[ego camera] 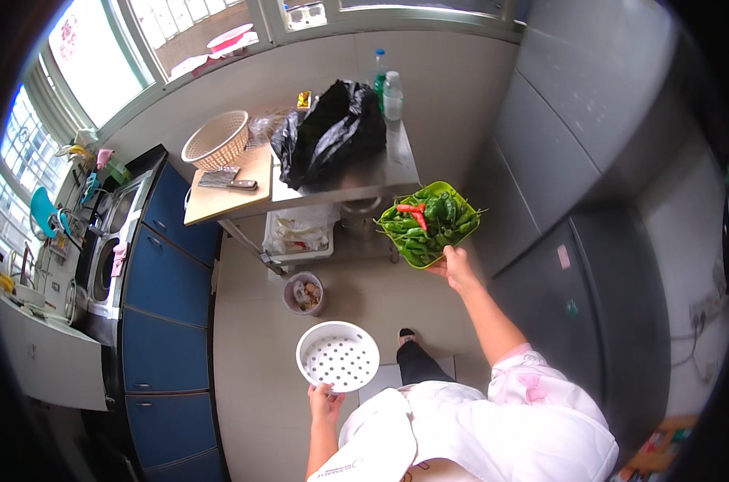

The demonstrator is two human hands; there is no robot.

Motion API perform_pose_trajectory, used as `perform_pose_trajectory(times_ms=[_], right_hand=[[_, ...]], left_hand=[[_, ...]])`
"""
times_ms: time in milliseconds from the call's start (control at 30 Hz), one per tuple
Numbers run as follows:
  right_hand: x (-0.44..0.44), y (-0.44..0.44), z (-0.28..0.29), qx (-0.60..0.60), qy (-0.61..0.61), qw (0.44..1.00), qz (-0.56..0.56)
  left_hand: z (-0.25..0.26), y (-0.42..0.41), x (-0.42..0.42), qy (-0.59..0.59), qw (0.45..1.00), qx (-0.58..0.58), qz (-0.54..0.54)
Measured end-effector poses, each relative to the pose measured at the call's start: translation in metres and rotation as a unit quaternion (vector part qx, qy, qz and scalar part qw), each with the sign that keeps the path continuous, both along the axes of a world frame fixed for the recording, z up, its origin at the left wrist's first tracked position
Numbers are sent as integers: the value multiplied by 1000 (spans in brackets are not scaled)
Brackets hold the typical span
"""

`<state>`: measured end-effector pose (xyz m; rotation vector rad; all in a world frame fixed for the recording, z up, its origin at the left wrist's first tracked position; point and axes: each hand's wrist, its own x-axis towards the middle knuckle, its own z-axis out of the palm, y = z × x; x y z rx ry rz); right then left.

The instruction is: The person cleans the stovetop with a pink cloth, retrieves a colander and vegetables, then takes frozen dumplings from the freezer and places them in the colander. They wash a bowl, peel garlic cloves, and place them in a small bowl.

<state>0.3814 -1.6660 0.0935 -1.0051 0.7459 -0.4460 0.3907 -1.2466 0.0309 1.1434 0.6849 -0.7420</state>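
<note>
My right hand (455, 268) grips the near rim of a square green plastic basket (417, 262), which is heaped with green chili peppers (414, 232) and a few red chili peppers (415, 213). The basket is held out in front of the steel table's right corner. Lower down, my left hand (324, 402) holds the near rim of a round white perforated colander (338, 356), tilted towards me; no food shows in it. On the table's left part, a cleaver (228, 180) lies on a wooden cutting board (250, 197) beside a beige plastic basket (215, 142).
The steel table (403, 164) bears a black plastic bag (346, 138) and bottles (392, 96). A waste bin (304, 293) stands on the floor. Blue cabinets (166, 283) with a sink (122, 211) run along the left; a grey refrigerator (551, 301) stands at right.
</note>
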Motion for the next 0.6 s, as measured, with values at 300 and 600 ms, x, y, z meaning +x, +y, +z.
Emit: perform_pose_trajectory(times_ms=[300,600], right_hand=[[133,-93,-28,5,3,997,76],[168,-123,-36,24,26,995,95]], left_hand=[[17,-84,43,-7,996,4,88],[26,-127,64,-10,993,31,116]])
